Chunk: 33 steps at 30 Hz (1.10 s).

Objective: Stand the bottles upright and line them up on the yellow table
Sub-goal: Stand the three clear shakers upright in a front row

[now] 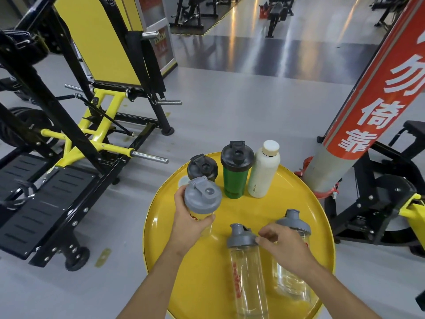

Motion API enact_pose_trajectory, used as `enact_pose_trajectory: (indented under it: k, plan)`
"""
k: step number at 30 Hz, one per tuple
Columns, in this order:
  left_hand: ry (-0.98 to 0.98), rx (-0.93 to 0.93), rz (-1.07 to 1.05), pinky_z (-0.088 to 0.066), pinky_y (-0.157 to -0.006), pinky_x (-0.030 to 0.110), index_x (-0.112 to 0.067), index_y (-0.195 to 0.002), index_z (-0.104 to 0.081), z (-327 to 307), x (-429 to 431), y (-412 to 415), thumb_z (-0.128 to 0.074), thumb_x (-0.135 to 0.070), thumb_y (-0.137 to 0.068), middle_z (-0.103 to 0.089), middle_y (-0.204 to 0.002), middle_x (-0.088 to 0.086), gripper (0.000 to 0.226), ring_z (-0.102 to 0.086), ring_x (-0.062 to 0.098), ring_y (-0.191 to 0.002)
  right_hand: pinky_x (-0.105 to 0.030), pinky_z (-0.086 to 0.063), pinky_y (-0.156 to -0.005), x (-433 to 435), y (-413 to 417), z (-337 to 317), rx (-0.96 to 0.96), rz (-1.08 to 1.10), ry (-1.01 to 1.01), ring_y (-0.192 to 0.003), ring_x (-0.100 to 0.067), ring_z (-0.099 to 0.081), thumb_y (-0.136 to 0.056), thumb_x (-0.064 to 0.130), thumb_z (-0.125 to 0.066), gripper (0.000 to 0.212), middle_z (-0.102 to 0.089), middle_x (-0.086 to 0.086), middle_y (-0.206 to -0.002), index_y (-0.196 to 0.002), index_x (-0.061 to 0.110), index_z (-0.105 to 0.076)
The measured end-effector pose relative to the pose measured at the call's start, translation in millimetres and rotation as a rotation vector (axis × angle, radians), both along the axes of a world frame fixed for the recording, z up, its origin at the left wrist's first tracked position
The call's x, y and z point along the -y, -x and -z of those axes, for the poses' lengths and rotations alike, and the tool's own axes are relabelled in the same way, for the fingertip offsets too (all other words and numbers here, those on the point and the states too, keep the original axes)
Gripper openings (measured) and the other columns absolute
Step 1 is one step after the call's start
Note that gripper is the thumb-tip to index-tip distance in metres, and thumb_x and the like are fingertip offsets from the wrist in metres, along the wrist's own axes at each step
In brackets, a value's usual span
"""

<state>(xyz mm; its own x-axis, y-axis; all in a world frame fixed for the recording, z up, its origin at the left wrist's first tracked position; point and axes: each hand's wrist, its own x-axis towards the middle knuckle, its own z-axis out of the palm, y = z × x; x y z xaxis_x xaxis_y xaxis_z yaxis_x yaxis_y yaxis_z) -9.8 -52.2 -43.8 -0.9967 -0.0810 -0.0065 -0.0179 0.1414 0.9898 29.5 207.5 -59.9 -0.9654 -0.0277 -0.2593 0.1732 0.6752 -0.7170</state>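
Observation:
On the round yellow table stand a black-lidded shaker, a green bottle and a white bottle in a row at the far side. My left hand grips a clear shaker with a grey lid, upright, in front of the black one. Near me stand a slim clear bottle with red lettering and a wider clear shaker. My right hand is between these two, fingertips touching the slim bottle's grey cap and covering part of the wider shaker.
A black and yellow weight machine fills the left side. A pillar with a red banner rises just right of the table, with more gym frames behind it. Grey floor lies beyond the table.

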Motion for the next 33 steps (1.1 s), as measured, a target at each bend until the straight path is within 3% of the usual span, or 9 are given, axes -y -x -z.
enact_pose_trajectory:
  k: [5,13,18,22,27,33]
  plan:
    - [-0.036,0.013,0.022,-0.053,-0.083,0.014,-0.030,-0.138,-0.033,3,2,5,-0.086,0.007,-0.070,-0.048,-0.132,-0.009,0.093,-0.057,-0.005,-0.112,-0.030,-0.055,-0.078,-2,-4,-1,0.008,0.010,0.011,-0.083,-0.006,-0.067,-0.089,0.035,-0.073,0.008,-0.073,0.009,-0.084,-0.090,0.028,-0.072]
    - [-0.054,0.031,0.049,-0.054,-0.090,0.019,-0.045,-0.135,-0.034,12,9,13,-0.084,0.007,-0.072,-0.052,-0.136,-0.009,0.096,-0.057,0.005,-0.121,-0.024,-0.053,-0.076,-2,-10,-5,0.013,0.019,0.018,-0.082,-0.006,-0.066,-0.089,0.033,-0.074,0.007,-0.073,0.008,-0.083,-0.091,0.026,-0.072]
    - [-0.058,0.064,0.060,-0.052,-0.098,0.026,-0.055,-0.133,-0.035,14,10,15,-0.081,0.008,-0.075,-0.058,-0.129,-0.022,0.097,-0.057,0.004,-0.123,-0.022,-0.053,-0.073,3,-12,-8,0.022,0.008,0.011,-0.082,-0.007,-0.067,-0.090,0.031,-0.073,0.005,-0.072,0.007,-0.083,-0.087,0.030,-0.070]
    - [-0.053,0.071,0.071,-0.053,-0.096,0.024,-0.054,-0.133,-0.037,14,13,15,-0.080,0.009,-0.075,-0.059,-0.130,-0.018,0.096,-0.058,0.004,-0.122,-0.025,-0.054,-0.079,6,-15,-7,0.047,0.010,0.004,-0.085,-0.005,-0.066,-0.089,0.034,-0.073,0.006,-0.071,0.010,-0.089,-0.092,0.030,-0.070]
    - [-0.037,0.079,0.098,-0.051,-0.093,0.016,-0.049,-0.133,-0.039,14,18,15,-0.080,0.010,-0.075,-0.059,-0.124,-0.028,0.093,-0.057,-0.001,-0.122,-0.022,-0.050,-0.075,11,-20,-10,0.123,0.033,-0.002,-0.089,-0.006,-0.065,-0.089,0.040,-0.072,0.032,-0.065,0.011,-0.104,-0.117,0.026,-0.062]
    - [-0.031,0.103,0.108,-0.048,-0.093,0.010,-0.042,-0.148,-0.031,15,22,10,-0.082,0.005,-0.074,-0.051,-0.141,-0.018,0.101,-0.049,-0.004,-0.128,-0.029,-0.053,-0.082,21,-24,-5,0.262,0.011,-0.040,-0.096,-0.009,-0.064,-0.080,0.062,-0.070,0.080,-0.062,0.007,-0.115,-0.144,0.024,-0.042]
